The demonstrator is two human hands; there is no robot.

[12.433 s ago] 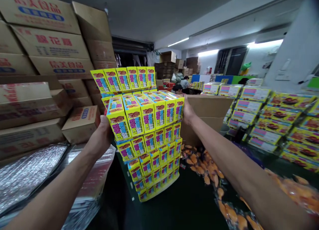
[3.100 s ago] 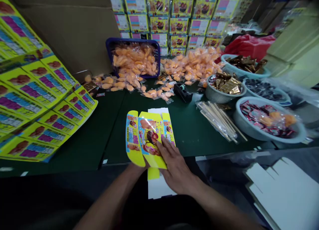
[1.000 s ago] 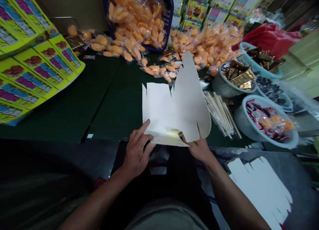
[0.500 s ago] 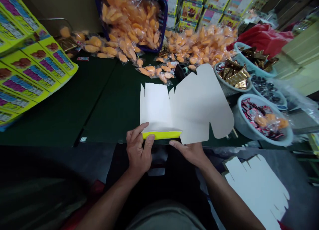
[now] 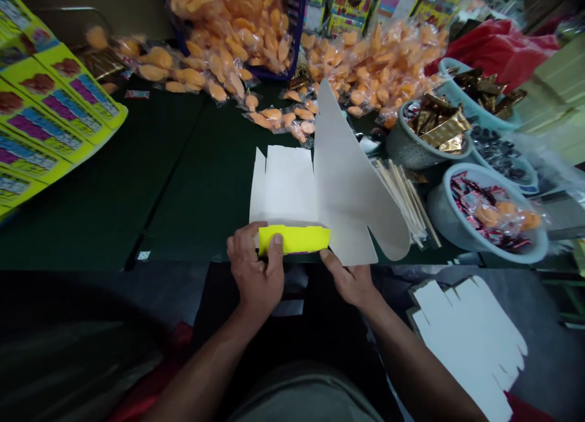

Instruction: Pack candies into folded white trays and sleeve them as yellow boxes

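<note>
See more of the yellow flap [image 5: 302, 240] than half a second ago, and the wide panel [image 5: 347, 193] tipped up from a flatter spread. Starting left, leave the printed boxes [image 5: 61, 108] toward the left end of the counter [image 5: 180, 190], well apart from the work. Find the white cardboard sheet [image 5: 291, 181] at the middle of the counter's near edge. Note a narrow grip in the left hand [image 5: 256, 272], pinching the flap's left end, thumb on the yellow. Press evenly along the crease, moving rightward, for a straight fold; avoid pushing one end ahead, probably enough to buckle thin card. Match with the right hand [image 5: 351, 283], thumb at the flap's right end, fingers hidden beneath the panel: perhaps a light supporting grip, impossible to judge. Farther right, guide the panel's rounded edge clear of the wooden sticks [image 5: 404, 196].
</note>
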